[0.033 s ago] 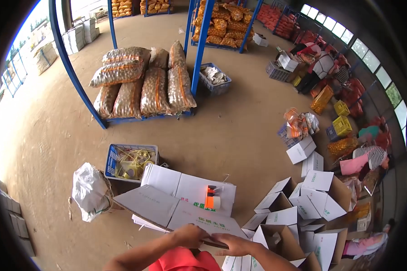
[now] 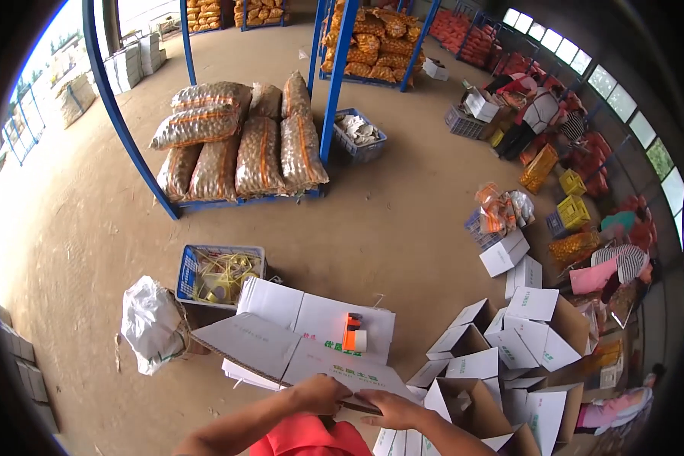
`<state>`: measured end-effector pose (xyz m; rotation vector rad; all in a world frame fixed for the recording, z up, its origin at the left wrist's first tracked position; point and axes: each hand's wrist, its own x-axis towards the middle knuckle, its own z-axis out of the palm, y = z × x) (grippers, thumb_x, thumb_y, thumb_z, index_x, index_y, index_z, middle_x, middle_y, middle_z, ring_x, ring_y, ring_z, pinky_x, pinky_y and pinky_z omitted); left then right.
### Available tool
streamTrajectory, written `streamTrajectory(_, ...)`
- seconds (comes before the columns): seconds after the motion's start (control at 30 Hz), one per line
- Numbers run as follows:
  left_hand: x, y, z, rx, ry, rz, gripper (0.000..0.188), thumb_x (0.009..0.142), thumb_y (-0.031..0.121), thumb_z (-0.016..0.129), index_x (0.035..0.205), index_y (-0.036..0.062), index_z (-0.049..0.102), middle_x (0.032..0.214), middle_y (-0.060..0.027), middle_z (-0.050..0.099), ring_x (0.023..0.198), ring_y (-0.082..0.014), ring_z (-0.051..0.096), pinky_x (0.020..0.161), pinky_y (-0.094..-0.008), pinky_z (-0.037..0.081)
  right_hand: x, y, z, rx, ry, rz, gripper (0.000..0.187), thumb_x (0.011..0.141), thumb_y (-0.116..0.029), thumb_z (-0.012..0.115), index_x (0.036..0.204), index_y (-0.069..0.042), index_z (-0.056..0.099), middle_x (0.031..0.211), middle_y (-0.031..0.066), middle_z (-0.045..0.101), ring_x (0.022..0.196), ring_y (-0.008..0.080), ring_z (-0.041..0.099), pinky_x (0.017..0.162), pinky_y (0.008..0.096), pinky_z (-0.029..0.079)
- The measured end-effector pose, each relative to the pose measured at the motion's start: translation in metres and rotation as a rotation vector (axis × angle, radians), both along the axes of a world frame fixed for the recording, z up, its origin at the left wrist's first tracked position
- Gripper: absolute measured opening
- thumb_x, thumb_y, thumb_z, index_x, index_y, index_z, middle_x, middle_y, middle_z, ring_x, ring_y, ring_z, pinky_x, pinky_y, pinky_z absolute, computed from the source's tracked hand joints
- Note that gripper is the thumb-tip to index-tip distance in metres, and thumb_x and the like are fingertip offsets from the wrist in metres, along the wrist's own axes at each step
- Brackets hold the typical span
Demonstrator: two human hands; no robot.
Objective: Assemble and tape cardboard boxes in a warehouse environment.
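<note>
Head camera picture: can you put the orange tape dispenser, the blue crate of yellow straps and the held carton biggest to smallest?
1. Held carton
2. Blue crate
3. Orange tape dispenser

Tape dispenser (image 2: pixel 350 334) on white flat cartons (image 2: pixel 270 296); open cartons (image 2: pixel 524 340) on brown floor (image 2: pixel 403 228).

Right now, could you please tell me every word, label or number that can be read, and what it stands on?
I won't copy wording, only place it.
Folded carton at left hand and right hand: green lettering, smaller line beneath; blurred print farther left.
Carton sheets behind: green and red lettering, partly hidden.
Open boxes at right: green and grey print, too small or blurred.
</note>
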<state>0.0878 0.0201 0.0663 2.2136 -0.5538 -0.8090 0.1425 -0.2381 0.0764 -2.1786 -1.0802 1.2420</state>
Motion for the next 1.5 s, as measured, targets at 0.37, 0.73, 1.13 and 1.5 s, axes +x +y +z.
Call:
streamTrajectory(0.37, -0.05, 0.06, 0.002, 0.07, -0.765, 0.433, 0.045, 0.087, 0.007, 0.062, 0.132, 0.0087, 0.068, 0.15, -0.0118, 0.058, 0.142, -0.0284, 0.052, 0.116, -0.0452, 0.045, -0.01, -0.02, 0.01, 0.001, -0.254, -0.182, 0.046, 0.102, -0.034, 0.062, 0.143, -0.014, 0.061, 0.132, 0.0172, 0.069, 0.12, 0.0374, 0.065, 0.102, 0.0456, 0.053)
streamTrajectory(0.73, -0.062, 0.058, 0.001, -0.105, -0.826, 0.523, 0.074, 0.079, 0.003, 0.063, 0.152, 0.0164, 0.053, 0.165, -0.0211, 0.036, 0.151, -0.0339, 0.04, 0.123, -0.0521, 0.033, 0.024, -0.016, -0.04, 0.177, 0.301, -0.44, 0.064, 0.105, -0.055, 0.055, 0.134, 0.001, 0.066, 0.122, 0.0188, 0.074, 0.115, 0.0238, 0.069, 0.101, 0.0334, 0.051)
streamTrajectory(1.13, -0.117, 0.053, 0.008, 0.06, -0.602, 0.3, 0.06, 0.085, 0.009, 0.055, 0.145, 0.0099, 0.058, 0.148, -0.0107, 0.06, 0.14, -0.0256, 0.054, 0.117, -0.0462, 0.037, 0.047, 0.006, 0.001, 0.218, -0.497, -0.121, 0.069, 0.088, -0.068, 0.071, 0.125, -0.009, 0.072, 0.101, 0.0141, 0.079, 0.095, 0.0302, 0.077, 0.085, 0.0392, 0.06)
streamTrajectory(1.5, -0.112, 0.078, 0.037, 0.201, -0.326, 0.322, 0.032, 0.083, 0.008, 0.061, 0.111, 0.0127, 0.076, 0.09, -0.0148, 0.075, 0.089, -0.0352, 0.073, 0.081, -0.0487, 0.056, 0.033, 0.044, 0.037, -0.065, -0.562, -0.219, 0.041, 0.098, -0.05, 0.065, 0.114, -0.015, 0.079, 0.098, 0.0212, 0.075, 0.095, 0.0443, 0.071, 0.084, 0.051, 0.056)
